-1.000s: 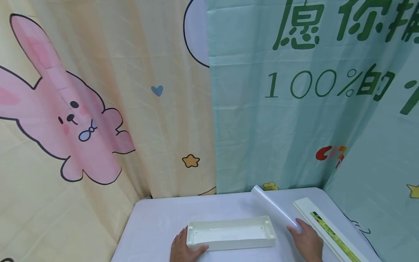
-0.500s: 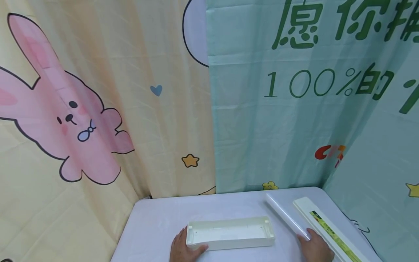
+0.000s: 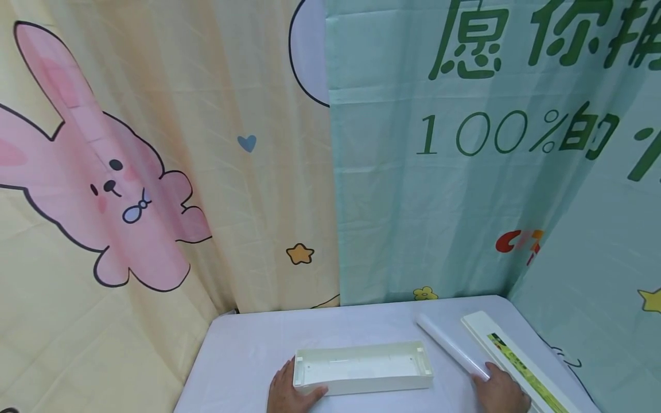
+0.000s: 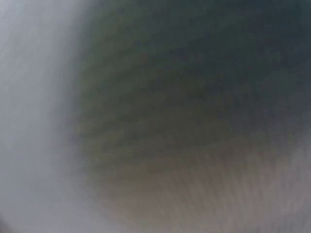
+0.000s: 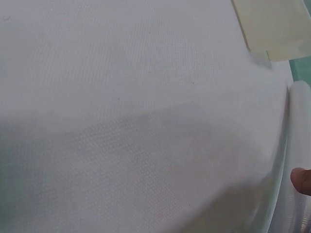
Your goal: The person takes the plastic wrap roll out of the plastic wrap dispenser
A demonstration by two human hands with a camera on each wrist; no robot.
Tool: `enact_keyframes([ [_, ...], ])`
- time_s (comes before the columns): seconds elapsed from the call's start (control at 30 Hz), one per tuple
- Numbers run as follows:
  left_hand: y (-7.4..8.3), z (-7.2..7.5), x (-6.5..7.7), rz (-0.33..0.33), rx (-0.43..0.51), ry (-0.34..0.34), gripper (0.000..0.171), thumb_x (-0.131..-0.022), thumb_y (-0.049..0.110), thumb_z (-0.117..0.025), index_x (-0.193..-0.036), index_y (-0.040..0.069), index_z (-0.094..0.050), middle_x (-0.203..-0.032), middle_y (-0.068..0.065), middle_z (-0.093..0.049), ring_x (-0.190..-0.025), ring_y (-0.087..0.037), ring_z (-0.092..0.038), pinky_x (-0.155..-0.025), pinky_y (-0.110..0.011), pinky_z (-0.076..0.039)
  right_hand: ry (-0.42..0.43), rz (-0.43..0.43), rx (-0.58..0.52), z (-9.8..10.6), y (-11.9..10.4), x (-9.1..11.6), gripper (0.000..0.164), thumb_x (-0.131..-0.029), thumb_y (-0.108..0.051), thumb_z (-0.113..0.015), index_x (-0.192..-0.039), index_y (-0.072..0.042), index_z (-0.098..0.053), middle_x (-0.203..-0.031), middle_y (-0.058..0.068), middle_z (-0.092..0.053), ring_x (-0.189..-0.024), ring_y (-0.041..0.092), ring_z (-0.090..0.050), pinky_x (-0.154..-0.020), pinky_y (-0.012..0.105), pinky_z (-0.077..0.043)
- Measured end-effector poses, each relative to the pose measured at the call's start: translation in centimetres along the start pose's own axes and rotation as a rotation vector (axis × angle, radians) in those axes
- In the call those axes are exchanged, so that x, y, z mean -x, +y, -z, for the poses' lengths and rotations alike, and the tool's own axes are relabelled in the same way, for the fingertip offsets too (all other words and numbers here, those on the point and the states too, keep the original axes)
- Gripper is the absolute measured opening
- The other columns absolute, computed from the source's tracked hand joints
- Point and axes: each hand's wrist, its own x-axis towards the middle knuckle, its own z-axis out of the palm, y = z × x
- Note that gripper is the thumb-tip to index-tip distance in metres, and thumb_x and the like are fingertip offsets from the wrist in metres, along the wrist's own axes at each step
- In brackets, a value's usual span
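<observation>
A long white plastic box [image 3: 364, 367] without a cover lies lengthwise on the white tabletop in the head view. My left hand [image 3: 294, 387] grips its left end, thumb along the near wall and fingers on the far side. To the right, a roll of clear plastic film [image 3: 451, 347] slants across the table. My right hand [image 3: 501, 390] holds the roll's near end; in the right wrist view a thumb [image 5: 301, 180] presses on the roll [image 5: 300, 126]. A corner of pale plastic [image 5: 277, 29] shows there too. The left wrist view is too blurred to tell anything.
A long white lid [image 3: 516, 361] with a green and yellow label strip lies at the right, beside the right hand. The white table [image 3: 248, 350] meets a beige curtain [image 3: 258, 201] and a teal curtain [image 3: 392, 218] at its back edge.
My right hand and the film roll have shifted to the right, away from the box and nearer the lid. My left hand and the box have stayed in place.
</observation>
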Motion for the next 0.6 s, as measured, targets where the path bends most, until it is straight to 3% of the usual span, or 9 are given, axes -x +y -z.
enact_keyframes([
  [0.27,0.1,0.0,0.0,0.003,-0.001,-0.003,0.121,-0.057,0.084,-0.078,-0.144,0.004,-0.052,-0.135,-0.016,-0.064,-0.125,-0.038,-0.058,-0.110,-0.059,-0.044,-0.010,0.051,0.066,-0.2,0.4,0.0,0.058,-0.088,-0.027,-0.076,-0.128,0.010,-0.057,-0.119,0.033,-0.064,-0.104,0.049,-0.065,-0.090,0.064,-0.051],
  [0.47,-0.5,0.2,0.1,-0.011,-0.011,0.041,0.120,-0.057,0.082,-0.080,-0.143,0.003,-0.052,-0.134,-0.018,-0.064,-0.124,-0.037,-0.059,-0.109,-0.057,-0.046,-0.035,0.038,0.105,-0.4,-0.7,-0.8,0.055,-0.088,-0.028,-0.076,-0.125,0.009,-0.059,-0.110,0.029,-0.067,-0.097,0.042,-0.067,-0.088,0.059,-0.053],
  [0.6,-1.0,0.6,0.4,0.002,0.024,0.046,0.121,-0.057,0.081,-0.081,-0.146,0.005,-0.051,-0.134,-0.016,-0.065,-0.121,-0.036,-0.061,-0.106,-0.057,-0.048,-0.069,0.043,0.115,-0.2,-1.6,-1.2,0.064,-0.087,-0.035,-0.078,-0.127,0.009,-0.057,-0.113,0.030,-0.066,-0.093,0.037,-0.067,-0.086,0.057,-0.055],
])
